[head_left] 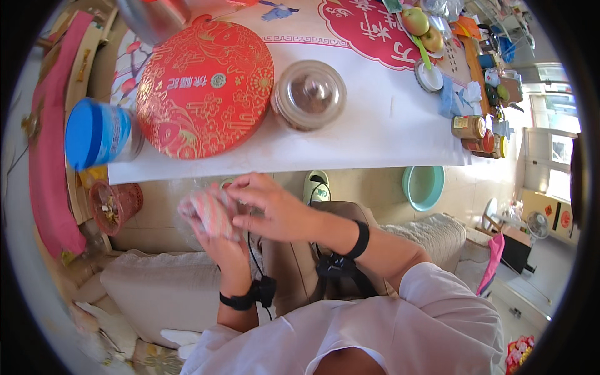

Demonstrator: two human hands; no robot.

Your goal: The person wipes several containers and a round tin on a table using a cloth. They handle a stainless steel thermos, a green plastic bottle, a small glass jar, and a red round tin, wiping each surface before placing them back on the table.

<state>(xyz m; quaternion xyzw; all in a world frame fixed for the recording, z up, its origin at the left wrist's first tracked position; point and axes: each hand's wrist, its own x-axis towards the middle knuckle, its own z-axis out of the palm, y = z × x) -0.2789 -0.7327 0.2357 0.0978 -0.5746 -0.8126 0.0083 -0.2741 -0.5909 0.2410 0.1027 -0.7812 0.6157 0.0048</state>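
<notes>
A pink-and-white striped cloth (211, 211) is bunched in my left hand (220, 245), just off the table's near edge and above my lap. My left fingers curl around its far side and the palm supports it from below. My right hand (272, 207) reaches across from the right, with its fingers and thumb closed on the cloth's right side. Motion blurs the cloth and fingertips, so the folds are hard to make out. Beyond my hands, on the table (381, 134), stand a large round red tin (206, 94) with gold patterns and a clear lidded jar (310, 95).
A blue-lidded canister (100, 133) stands at the table's left corner. Small jars (469, 127), fruit (415, 22) and a round white lid (429, 78) sit toward the right. Below are a pink waste basket (125, 203) and a turquoise basin (424, 186).
</notes>
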